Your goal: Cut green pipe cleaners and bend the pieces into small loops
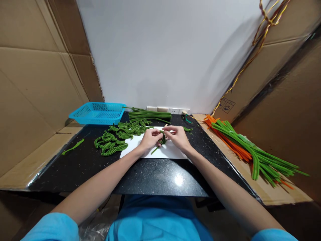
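Dark green chenille-stem piece [163,139] was pinched in the fingertips of both the left hand [150,139] and the right hand [178,135], above the white sheet [175,153]; exact finger contact was partly hidden. Main risk, as judged: loop sprung open or skewed if either pinch was eased early; pile crushed if over-squeezed. Looped green pieces [110,148] were heaped at the sheet's left edge, so snagging was possible if the left hand was swung that way.
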### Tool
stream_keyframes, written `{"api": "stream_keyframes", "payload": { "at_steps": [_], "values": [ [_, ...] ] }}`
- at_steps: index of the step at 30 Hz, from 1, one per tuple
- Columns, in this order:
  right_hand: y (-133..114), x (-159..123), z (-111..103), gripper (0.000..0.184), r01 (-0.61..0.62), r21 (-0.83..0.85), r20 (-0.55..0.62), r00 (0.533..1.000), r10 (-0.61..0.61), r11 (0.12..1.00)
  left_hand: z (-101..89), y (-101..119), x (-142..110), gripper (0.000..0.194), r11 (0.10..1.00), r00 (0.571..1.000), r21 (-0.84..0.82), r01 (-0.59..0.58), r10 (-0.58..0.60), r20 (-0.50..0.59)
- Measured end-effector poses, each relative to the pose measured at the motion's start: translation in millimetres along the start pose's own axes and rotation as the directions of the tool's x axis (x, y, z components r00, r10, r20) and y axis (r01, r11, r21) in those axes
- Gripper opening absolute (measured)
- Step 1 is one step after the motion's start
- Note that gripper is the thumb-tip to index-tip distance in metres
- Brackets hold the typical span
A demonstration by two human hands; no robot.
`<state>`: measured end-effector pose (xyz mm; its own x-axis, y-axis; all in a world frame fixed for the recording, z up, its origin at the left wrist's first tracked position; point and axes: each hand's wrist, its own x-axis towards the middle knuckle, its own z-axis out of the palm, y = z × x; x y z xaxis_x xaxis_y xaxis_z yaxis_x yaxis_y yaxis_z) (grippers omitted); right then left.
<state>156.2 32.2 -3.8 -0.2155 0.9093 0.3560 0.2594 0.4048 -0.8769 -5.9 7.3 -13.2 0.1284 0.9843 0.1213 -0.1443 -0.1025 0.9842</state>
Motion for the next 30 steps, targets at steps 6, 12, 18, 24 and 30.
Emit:
{"api": "stream_keyframes", "payload": {
  "at_steps": [6,12,18,24,30],
  "values": [
    [4.3,0.9,0.0,0.026,-0.113,0.192,0.04,0.993,0.107,0.975,-4.9,3.8,1.8,0.016,0.999,0.997,0.002,-0.037,0.037,-0.063],
    [-0.7,-1.1,-0.2,0.032,-0.113,0.251,0.049,0.993,0.104,0.961,-8.7,4.4,0.3,0.022,0.997,0.997,0.002,-0.073,0.073,-0.016],
    [-3.8,-1.8,0.2,0.033,-0.029,0.226,0.028,0.999,0.023,0.974,-8.2,5.7,2.4,0.028,0.995,0.995,0.002,-0.099,0.099,0.019],
    [-6.0,-3.8,7.0,0.036,0.026,0.262,0.004,1.0,-0.028,0.965,-9.8,7.1,4.6,0.029,0.968,0.972,0.094,-0.234,0.236,-0.006],
    [-3.9,-3.6,7.0,0.036,0.015,0.224,0.028,0.999,-0.022,0.974,-10.1,5.7,4.6,0.032,0.959,0.97,0.147,-0.243,0.243,0.018]
  ]
}}
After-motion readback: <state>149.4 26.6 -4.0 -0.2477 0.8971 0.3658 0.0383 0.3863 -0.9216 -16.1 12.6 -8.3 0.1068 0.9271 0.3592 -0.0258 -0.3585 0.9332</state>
